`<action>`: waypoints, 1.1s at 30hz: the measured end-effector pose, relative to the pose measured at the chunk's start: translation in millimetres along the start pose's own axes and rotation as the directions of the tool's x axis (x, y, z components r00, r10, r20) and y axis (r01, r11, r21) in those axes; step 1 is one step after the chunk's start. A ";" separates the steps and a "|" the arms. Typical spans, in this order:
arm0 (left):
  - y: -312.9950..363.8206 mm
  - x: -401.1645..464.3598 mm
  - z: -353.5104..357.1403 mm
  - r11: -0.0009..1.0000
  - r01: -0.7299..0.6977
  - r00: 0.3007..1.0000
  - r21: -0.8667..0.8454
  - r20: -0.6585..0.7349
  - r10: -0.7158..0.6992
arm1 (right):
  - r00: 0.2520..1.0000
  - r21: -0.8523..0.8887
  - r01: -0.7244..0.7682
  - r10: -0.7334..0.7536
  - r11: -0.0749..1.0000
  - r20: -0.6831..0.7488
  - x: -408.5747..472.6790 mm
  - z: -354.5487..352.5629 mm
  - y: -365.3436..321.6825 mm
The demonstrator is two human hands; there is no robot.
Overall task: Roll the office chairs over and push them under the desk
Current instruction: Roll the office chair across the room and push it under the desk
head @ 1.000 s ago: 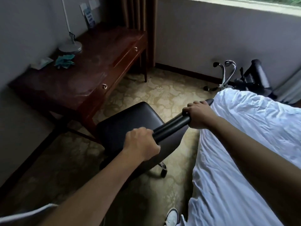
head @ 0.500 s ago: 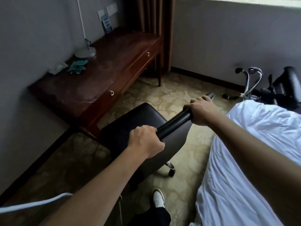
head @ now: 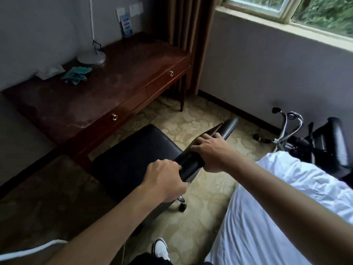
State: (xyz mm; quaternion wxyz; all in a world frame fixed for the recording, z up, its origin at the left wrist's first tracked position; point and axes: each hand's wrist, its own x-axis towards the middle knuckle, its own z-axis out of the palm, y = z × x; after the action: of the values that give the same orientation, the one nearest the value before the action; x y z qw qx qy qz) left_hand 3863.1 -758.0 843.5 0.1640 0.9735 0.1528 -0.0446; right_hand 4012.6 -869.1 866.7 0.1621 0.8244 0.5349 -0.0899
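Observation:
A black office chair [head: 133, 155] stands on the carpet in front of the dark wooden desk [head: 107, 88], its seat close to the desk's near leg. My left hand [head: 164, 180] grips the near end of the chair's backrest top. My right hand [head: 212, 153] holds the same backrest edge further along, fingers curled over it. One castor [head: 181, 204] shows below the seat. A second black chair [head: 317, 148] lies tipped over by the far wall, chrome base and castors in the air.
A bed with white sheets [head: 277, 217] fills the right side, leaving a narrow carpet lane. On the desk stand a lamp base [head: 91, 57], a teal cloth [head: 77, 74] and a tissue pack [head: 50, 70]. Brown curtains hang at the desk's far end. My shoe [head: 161, 249] is below.
The chair has rolled forward along the desk toward the window, and I have stepped after it. My right hand has slid closer to my left along the backrest.

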 end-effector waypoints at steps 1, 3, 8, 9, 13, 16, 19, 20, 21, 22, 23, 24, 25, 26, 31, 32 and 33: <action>0.2 3.2 -0.1 1.000 0.000 1.000 -0.010 -0.010 0.000 | 1.000 -0.018 0.021 -0.021 1.000 0.002 3.3 -1.7 4.7; 0.0 2.3 -0.9 1.000 0.015 1.000 -0.027 -0.002 -0.015 | 0.998 -0.018 0.060 -0.060 0.998 -0.011 5.3 -4.0 6.3; 2.5 -8.7 8.3 0.993 0.087 0.996 -0.076 -0.004 -0.087 | 0.990 0.016 0.130 -0.129 0.991 -0.049 0.4 9.8 7.4; 3.8 -10.3 8.6 0.990 0.119 0.993 -0.077 -0.009 -0.120 | 0.986 0.019 0.160 -0.159 0.987 -0.047 2.5 10.4 8.1; 8.5 -12.9 10.1 0.971 0.235 0.971 -0.050 -0.024 -0.236 | 0.951 -0.005 0.308 -0.308 0.951 -0.039 13.7 11.5 15.8; 15.7 -17.2 13.6 0.934 0.353 0.934 -0.061 -0.037 -0.355 | 0.892 0.020 0.450 -0.449 0.893 -0.048 15.8 17.4 27.7; 27.9 -24.2 19.1 0.885 0.450 0.885 -0.120 -0.071 -0.460 | 0.834 0.000 0.550 -0.549 0.835 -0.056 21.1 23.5 50.2; 30.9 -26.6 19.1 0.867 0.481 0.867 -0.132 -0.077 -0.492 | 0.827 -0.002 0.560 -0.560 0.828 -0.053 25.5 23.2 57.1; 33.3 -28.9 18.4 0.851 0.508 0.849 -0.136 -0.085 -0.521 | 0.828 0.009 0.559 -0.558 0.829 -0.057 30.7 22.2 63.0; 36.3 -30.2 17.7 0.838 0.530 0.833 -0.128 -0.103 -0.543 | 0.836 0.034 0.548 -0.546 0.836 -0.055 35.6 19.3 66.9; 39.6 -30.0 16.0 0.827 0.551 0.818 -0.114 -0.126 -0.562 | 0.841 0.061 0.541 -0.539 0.839 -0.053 39.9 15.7 69.1; 44.8 -29.1 14.4 0.815 0.571 0.802 -0.102 -0.144 -0.580 | 0.847 0.079 0.532 -0.530 0.843 -0.047 41.6 13.0 70.1; 48.9 -28.5 14.3 0.802 0.591 0.788 -0.087 -0.152 -0.597 | 0.857 0.096 0.515 -0.513 0.852 -0.049 41.1 13.6 69.2; 52.8 -27.4 14.5 0.792 0.606 0.777 -0.068 -0.160 -0.608 | 0.863 0.099 0.505 -0.500 0.858 -0.067 39.9 15.1 68.8; 59.3 -24.1 15.4 0.754 0.652 0.727 -0.078 -0.221 -0.650 | 0.859 0.101 0.503 -0.484 0.859 -0.167 36.5 21.2 71.0; 59.2 -22.8 14.7 0.754 0.651 0.725 -0.082 -0.228 -0.650 | 0.853 0.103 0.512 -0.491 0.853 -0.177 38.0 19.8 72.6; 58.3 -21.6 14.3 0.754 0.651 0.724 -0.088 -0.226 -0.651 | 0.850 0.106 0.517 -0.495 0.849 -0.183 39.1 18.6 73.0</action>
State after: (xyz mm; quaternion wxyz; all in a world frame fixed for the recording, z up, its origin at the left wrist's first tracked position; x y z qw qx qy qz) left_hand 3860.3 -821.3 850.8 0.1191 0.8557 0.5033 0.0202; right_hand 4095.6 -869.9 849.3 0.0293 0.6681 0.7356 -0.1081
